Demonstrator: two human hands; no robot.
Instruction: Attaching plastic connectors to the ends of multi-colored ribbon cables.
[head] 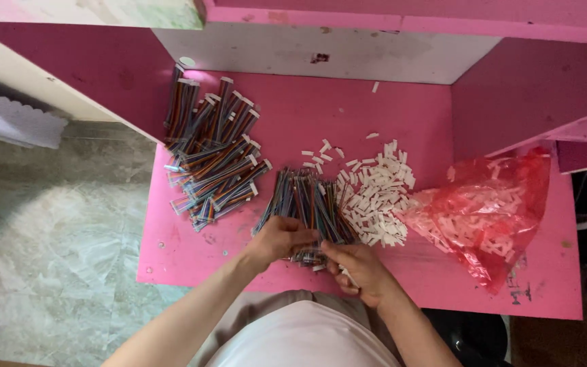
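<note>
Here, the person sits at a pink table [293,109] and works at its near edge with both hands close together. The left hand [276,239] is closed around the near end of a bundle of multicoloured ribbon cables [307,200], probably so that the loose wires stay together and do not spread. The right hand [361,272] is also closed, with narrow fingers, and it seems to pinch a small white connector housing [348,276] just beside the cable ends; the grip is low and near the body, which likely gives a steady view of such small parts.

Just to the right of the bundle lies a heap of white plastic connectors [378,194], near enough for the right hand to reach. Farther right, a red transparent bag [490,211] lies open on its side and holds more of the same white pieces. On the far left of the table there is a separate pile of cables with white ends [215,153], well apart from the hands.

Some things are hard to tell. The fingertips of both hands are hidden behind the knuckles and the wires, so the exact contact between connector and cable cannot be seen. The person's body [307,336] is cut off at the bottom edge.
</note>
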